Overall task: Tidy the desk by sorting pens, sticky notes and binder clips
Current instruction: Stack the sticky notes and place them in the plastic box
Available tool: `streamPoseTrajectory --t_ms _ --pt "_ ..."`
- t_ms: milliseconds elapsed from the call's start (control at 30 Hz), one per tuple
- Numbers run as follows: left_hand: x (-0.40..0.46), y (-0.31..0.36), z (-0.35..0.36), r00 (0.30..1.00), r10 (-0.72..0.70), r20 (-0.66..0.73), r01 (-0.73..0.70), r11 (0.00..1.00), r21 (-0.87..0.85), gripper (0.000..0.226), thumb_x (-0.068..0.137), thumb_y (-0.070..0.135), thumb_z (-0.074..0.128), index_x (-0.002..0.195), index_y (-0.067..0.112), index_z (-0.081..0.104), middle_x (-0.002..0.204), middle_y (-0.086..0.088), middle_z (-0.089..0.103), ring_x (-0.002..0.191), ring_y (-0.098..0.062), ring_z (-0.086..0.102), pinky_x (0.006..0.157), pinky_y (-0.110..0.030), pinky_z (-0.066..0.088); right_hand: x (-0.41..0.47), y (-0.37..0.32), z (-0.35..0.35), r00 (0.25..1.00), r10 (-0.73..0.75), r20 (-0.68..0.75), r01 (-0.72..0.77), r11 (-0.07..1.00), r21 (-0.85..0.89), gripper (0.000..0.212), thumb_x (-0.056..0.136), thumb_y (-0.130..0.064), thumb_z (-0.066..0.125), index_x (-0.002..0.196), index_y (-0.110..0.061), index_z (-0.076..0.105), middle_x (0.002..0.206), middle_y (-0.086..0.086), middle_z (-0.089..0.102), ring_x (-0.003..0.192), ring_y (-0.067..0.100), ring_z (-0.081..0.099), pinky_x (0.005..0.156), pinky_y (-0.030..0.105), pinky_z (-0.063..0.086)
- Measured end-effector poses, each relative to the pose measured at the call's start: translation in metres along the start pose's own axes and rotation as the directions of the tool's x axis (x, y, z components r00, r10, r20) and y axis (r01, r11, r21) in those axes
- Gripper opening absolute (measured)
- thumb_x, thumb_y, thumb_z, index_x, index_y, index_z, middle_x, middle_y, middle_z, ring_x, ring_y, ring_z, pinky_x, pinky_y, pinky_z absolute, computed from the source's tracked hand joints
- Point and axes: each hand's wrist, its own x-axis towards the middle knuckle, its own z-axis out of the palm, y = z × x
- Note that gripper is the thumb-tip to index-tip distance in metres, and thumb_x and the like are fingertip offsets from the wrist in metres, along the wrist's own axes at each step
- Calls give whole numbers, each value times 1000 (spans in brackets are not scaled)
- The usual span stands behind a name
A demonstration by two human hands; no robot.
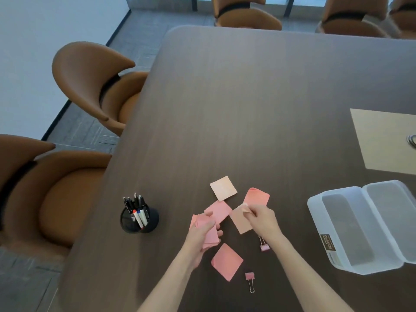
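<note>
- Head view: the left hand [202,233] is closed around a small stack of pink sticky notes [210,235], thumb on top; the stack is held just above the dark table [247,109].
- the right hand [258,218] pinches the upper corner of a peach sticky note [240,221] between thumb and fingertips; the note's lower part looks to lie on the table.
- between the two hands lies a loose pink note [219,210]; beyond it a pale peach note [223,188]; beyond the right hand a curled pink note [257,197]; nearer the person than the left hand, another pink note [227,261].
- one pink binder clip [263,245] lies under the right wrist; a second clip [250,280] lies near that nearest pink note.
- left of the left hand stands a black mesh cup [144,221] holding the pens [136,208] upright.
- right of the right hand, well apart, sits an open translucent plastic box [315,206]; beyond it a tan sheet [382,140].
</note>
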Motion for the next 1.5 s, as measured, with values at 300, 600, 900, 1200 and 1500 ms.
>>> streamPoseTrajectory --t_ms 300,600,900,1200,1500 --pt "9 6 34 988 80 131 -85 996 35 58 76 50 73 127 28 56 112 -5 74 97 -23 72 85 -43 57 -22 -13 -27 941 278 195 -337 698 632 27 80 -7 60 97 -25 69 94 8 72 66 19 59 53 28 40" --pt "27 -3 45 991 84 108 -78 995 -60 53 80 12 72 131 20 58 121 -20 70 111 -38 68 95 -53 54 -49 -28 6 882 307 357 -453 344 822 19 86 3 68 104 3 61 106 20 69 86 28 76 67 31 61" --pt "35 1 48 987 43 153 -17 986 -167 54 91 -9 42 130 23 61 122 -27 68 112 -39 68 99 -55 52 -37 -24 5 909 358 212 -404 638 655 16 93 -20 64 87 -4 64 84 9 75 69 22 75 65 42 63" --pt "39 10 44 988 14 155 16 980 -197 39 92 5 54 130 11 57 101 -25 64 78 -34 63 83 -49 53 57 34 -1 991 5 -137 -47 953 -301 60 89 -18 64 145 -11 42 145 10 48 134 30 41 108 39 36" --pt "38 10 46 996 0 90 15 986 -167 34 94 9 62 127 16 60 105 -22 67 89 -33 67 79 -45 57 63 31 -10 961 -39 -272 2 991 -136 17 91 -13 57 91 -10 73 88 8 60 85 29 56 70 36 44"
